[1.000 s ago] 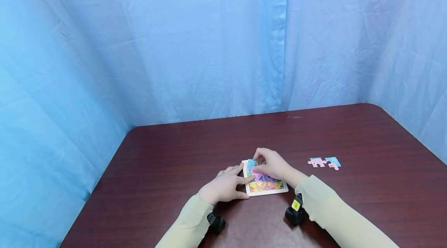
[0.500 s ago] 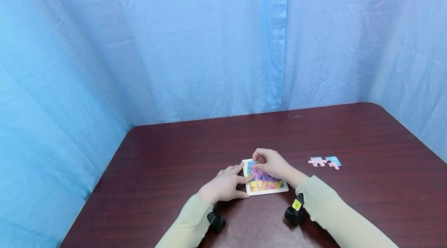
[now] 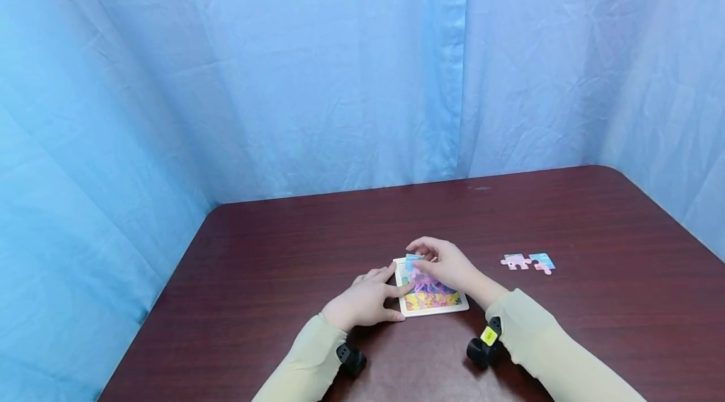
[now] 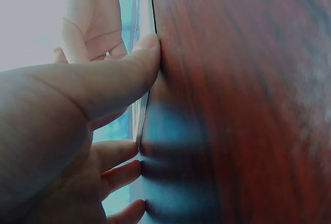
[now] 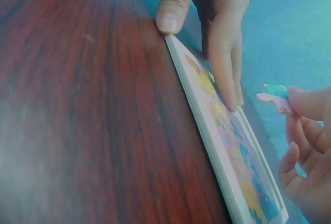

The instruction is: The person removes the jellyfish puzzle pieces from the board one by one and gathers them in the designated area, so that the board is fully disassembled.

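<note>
A small jigsaw puzzle in a white frame tray (image 3: 436,312) lies flat on the table, its picture pink and purple with yellow along the near side. My left hand (image 3: 362,302) rests at the tray's left side, thumb at the near corner and index finger reaching onto the picture. Between thumb and fingers, my right hand (image 3: 447,265) pinches a blue and pink jigsaw piece (image 5: 276,100). That piece is tilted up over the tray's far left part, raised off the picture in the right wrist view. In the left wrist view, my left fingertips (image 4: 147,43) touch the tray's edge.
Two loose jigsaw pieces lie on the dark red wooden table (image 3: 283,263) right of the tray: a pink one (image 3: 516,262) and a blue and pink one (image 3: 542,262), side by side. A blue curtain (image 3: 340,75) hangs behind the table.
My right hand first lowered the piece onto the tray's far left part, and now has it raised and tilted, with the wrist slightly further right. The left hand has stayed in place.
</note>
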The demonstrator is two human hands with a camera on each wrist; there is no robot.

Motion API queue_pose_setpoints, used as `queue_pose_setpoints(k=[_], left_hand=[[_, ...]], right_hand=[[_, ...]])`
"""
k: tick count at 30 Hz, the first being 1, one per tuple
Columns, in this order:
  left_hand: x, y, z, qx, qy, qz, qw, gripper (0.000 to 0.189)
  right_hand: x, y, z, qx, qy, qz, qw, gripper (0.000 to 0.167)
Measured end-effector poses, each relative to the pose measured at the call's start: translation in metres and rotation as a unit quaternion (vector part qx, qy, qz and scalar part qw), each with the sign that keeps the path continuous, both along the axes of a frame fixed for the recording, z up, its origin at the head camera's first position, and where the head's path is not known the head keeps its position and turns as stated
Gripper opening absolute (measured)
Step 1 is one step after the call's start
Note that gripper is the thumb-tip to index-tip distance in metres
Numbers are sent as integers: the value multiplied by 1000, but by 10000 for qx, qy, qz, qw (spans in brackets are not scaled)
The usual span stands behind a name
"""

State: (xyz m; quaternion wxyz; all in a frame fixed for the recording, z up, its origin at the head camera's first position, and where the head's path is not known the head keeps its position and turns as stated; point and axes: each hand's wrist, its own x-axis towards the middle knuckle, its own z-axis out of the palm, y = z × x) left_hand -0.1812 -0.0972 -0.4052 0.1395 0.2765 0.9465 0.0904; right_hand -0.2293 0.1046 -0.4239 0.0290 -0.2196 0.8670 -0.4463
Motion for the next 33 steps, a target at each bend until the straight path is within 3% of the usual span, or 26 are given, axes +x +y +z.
queue_pose_setpoints(k=[22, 33], left_hand=[[1, 1, 1, -70, -55, 50, 9999, 57], [0, 2, -1, -108, -6, 58, 9999, 57]], right_hand=[[10, 30, 10, 639, 41, 285, 9975, 23], [10, 52, 12, 777, 275, 426, 9957, 18]])
